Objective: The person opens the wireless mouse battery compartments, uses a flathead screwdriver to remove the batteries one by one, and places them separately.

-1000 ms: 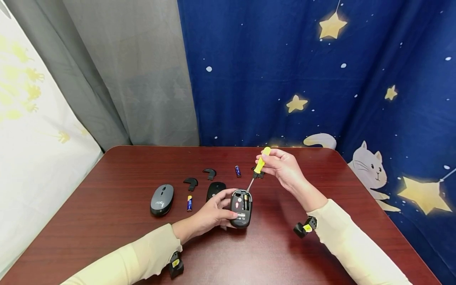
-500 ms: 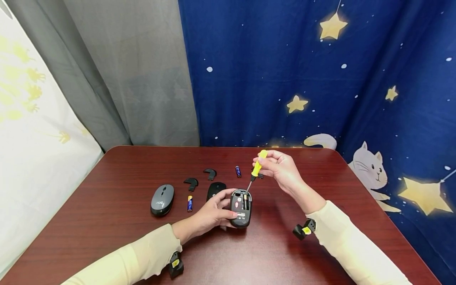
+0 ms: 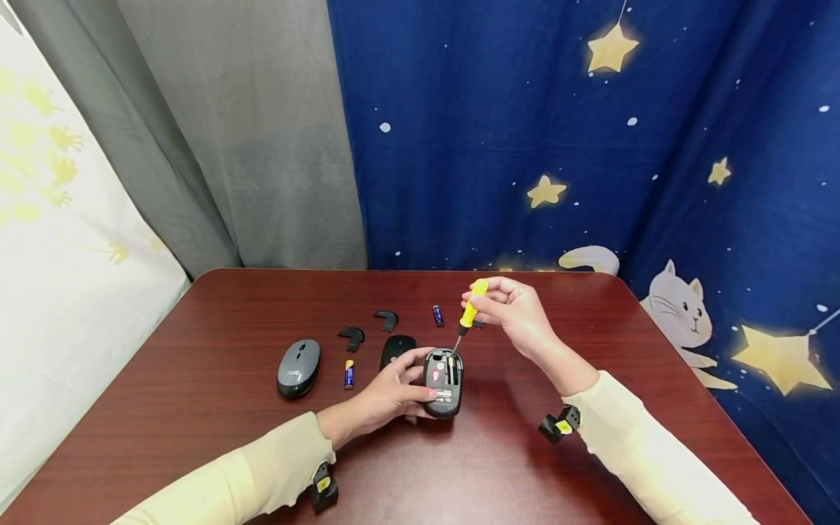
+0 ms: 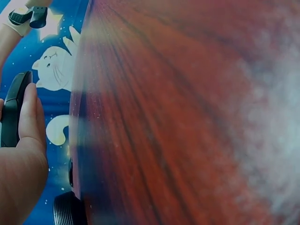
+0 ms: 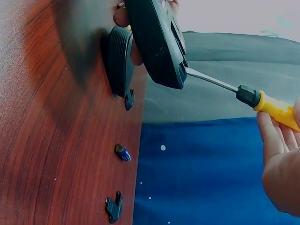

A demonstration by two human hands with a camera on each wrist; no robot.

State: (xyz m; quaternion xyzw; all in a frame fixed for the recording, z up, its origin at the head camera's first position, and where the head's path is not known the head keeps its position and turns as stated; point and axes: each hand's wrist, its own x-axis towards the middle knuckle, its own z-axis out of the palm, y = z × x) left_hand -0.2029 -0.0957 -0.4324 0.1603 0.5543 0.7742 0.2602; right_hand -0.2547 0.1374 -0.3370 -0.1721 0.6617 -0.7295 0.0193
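Note:
My left hand grips a black computer mouse by its side, underside facing up and tilted toward me. Its battery compartment lies uncovered, with a battery inside. My right hand pinches the yellow handle of a screwdriver, above and right of the mouse. In the right wrist view the metal shaft of the screwdriver reaches the end of the mouse, its tip right at the compartment's edge. The left wrist view shows the mouse edge-on between thumb and fingers.
On the brown table, a grey mouse stands at left, and another black mouse sits behind my left hand. Around them lie a blue-and-orange battery, a blue battery and black covers. Another cover lies behind my right hand.
My right hand has shifted slightly left and down with the screwdriver, bringing its tip from the mouse's upper right rim to the compartment's top end. My left hand stays nearly still.

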